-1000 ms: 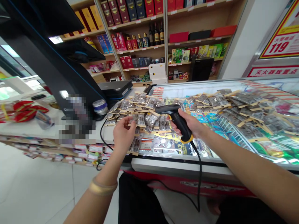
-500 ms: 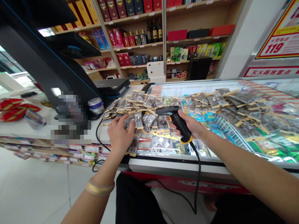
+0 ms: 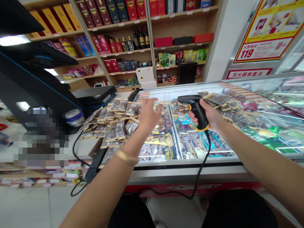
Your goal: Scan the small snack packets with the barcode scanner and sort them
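Note:
My right hand (image 3: 210, 115) is wrapped round the grip of a black barcode scanner (image 3: 199, 110) with yellow trim, held above the glass-topped freezer. Its head points left and a black cable hangs from the handle. My left hand (image 3: 150, 114) hovers by the right side of a heap of small clear packets (image 3: 116, 128) with tan edges. Its thumb and fingers are apart, with nothing visible between them. Another heap of such packets (image 3: 219, 103) lies on the glass behind and to the right of the scanner.
The freezer's front edge (image 3: 166, 164) runs across in front of me, with wrapped goods under the glass. At left stand a dark checkout screen (image 3: 40, 53), a flat black device (image 3: 95, 95) and a round tub (image 3: 74, 118). Shelves (image 3: 123, 23) of boxes and bottles line the back.
The view has turned to the right. My left hand has come off the packets in the left heap and moved right and forward. My right hand has shifted right with the scanner.

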The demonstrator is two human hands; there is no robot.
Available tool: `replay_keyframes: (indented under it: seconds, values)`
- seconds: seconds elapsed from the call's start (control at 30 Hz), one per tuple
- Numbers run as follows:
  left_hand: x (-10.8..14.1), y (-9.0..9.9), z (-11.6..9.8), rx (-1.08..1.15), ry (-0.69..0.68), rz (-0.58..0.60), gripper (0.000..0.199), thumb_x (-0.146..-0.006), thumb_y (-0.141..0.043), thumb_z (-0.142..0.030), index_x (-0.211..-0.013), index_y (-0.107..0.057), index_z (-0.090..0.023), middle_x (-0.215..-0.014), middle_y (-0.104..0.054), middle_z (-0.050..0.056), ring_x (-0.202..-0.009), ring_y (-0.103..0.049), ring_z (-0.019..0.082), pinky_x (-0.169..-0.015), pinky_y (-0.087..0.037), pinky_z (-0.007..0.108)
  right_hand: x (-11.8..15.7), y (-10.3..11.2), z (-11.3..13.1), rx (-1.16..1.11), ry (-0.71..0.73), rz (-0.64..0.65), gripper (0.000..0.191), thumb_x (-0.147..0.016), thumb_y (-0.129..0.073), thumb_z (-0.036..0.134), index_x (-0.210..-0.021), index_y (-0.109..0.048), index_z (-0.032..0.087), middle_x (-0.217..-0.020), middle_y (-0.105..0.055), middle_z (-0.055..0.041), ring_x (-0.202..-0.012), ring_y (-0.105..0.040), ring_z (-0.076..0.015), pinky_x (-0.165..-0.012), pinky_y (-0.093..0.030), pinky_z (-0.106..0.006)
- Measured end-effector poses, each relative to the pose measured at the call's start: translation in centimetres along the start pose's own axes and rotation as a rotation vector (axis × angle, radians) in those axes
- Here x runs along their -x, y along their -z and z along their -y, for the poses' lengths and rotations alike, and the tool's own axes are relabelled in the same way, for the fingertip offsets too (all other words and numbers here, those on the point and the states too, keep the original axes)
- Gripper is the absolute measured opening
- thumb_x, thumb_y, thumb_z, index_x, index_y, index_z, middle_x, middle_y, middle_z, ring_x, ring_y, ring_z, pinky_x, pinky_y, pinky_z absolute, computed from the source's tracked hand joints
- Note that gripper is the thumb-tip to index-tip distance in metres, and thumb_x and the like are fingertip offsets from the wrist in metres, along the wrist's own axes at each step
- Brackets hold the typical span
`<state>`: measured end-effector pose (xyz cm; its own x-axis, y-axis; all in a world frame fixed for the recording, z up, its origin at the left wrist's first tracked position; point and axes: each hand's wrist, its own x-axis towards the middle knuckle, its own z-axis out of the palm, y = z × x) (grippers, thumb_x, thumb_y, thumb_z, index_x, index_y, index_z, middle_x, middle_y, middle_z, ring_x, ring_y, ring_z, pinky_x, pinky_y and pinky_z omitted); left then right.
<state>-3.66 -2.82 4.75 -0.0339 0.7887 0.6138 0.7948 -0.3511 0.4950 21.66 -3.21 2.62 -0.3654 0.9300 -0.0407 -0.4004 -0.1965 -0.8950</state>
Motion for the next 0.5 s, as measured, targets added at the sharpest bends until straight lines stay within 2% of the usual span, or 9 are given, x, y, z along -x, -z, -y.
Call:
replay_keyframes:
  seconds: [0.13, 0.27, 0.33, 0.43, 0.5]
  values:
    - [-4.2, -5.6, -0.3, -0.151, 0.221, 0.220, 0.040, -0.087, -0.055, -0.021, -0.125, -0.066, -0.015, -0.124, -0.069, 0.019, -0.121, -0.064, 0.030, -0.106, -0.047, 0.043, 0.5, 1.8, -0.5, -0.032, -0.033, -0.043, 0.051, -0.096, -0.048, 0.065, -0.106, -0.060, 0.017, -0.062, -0.055, 0.0004, -0.045, -0.046, -0.0121, -0.042, -0.042, -0.023]
    - [-6.0, -8.2, 0.8, -0.346, 0.398, 0.436, 0.039, -0.080, -0.062, -0.022, -0.117, -0.068, -0.010, -0.127, -0.068, 0.029, -0.125, -0.063, 0.039, -0.099, -0.049, 0.044, 0.6, 1.9, -1.0, -0.060, -0.071, -0.022, 0.052, -0.096, -0.049, 0.066, -0.107, -0.060, 0.017, -0.061, -0.055, 0.0008, -0.045, -0.047, -0.0121, -0.042, -0.041, -0.022]
    - [-6.3, -8.8, 1.5, -0.371, 0.422, 0.456, 0.035, -0.077, -0.066, -0.022, -0.109, -0.070, -0.009, -0.127, -0.068, 0.031, -0.126, -0.063, 0.042, -0.098, -0.049, 0.047, 0.4, 1.8, -1.2, -0.058, -0.086, -0.020, 0.051, -0.097, -0.047, 0.065, -0.106, -0.060, 0.016, -0.060, -0.055, 0.0010, -0.044, -0.047, -0.0120, -0.040, -0.040, -0.022]
    - [-6.5, -9.3, 2.5, -0.324, 0.456, 0.397, 0.026, -0.070, -0.073, -0.023, -0.095, -0.070, -0.013, -0.123, -0.070, 0.029, -0.127, -0.062, 0.044, -0.097, -0.049, 0.049, 0.1, 1.8, -1.4, -0.040, -0.102, -0.016, 0.051, -0.098, -0.046, 0.065, -0.105, -0.061, 0.016, -0.059, -0.055, 0.0010, -0.043, -0.048, -0.0119, -0.040, -0.040, -0.022]
    - [-6.4, -9.5, 3.2, -0.221, 0.481, 0.338, 0.021, -0.063, -0.079, -0.020, -0.080, -0.067, -0.016, -0.112, -0.074, 0.026, -0.120, -0.066, 0.044, -0.093, -0.050, 0.049, -0.1, 1.8, -1.5, -0.032, -0.102, -0.008, 0.053, -0.096, -0.049, 0.067, -0.105, -0.061, 0.016, -0.059, -0.055, 0.0011, -0.043, -0.048, -0.0120, -0.040, -0.041, -0.022]
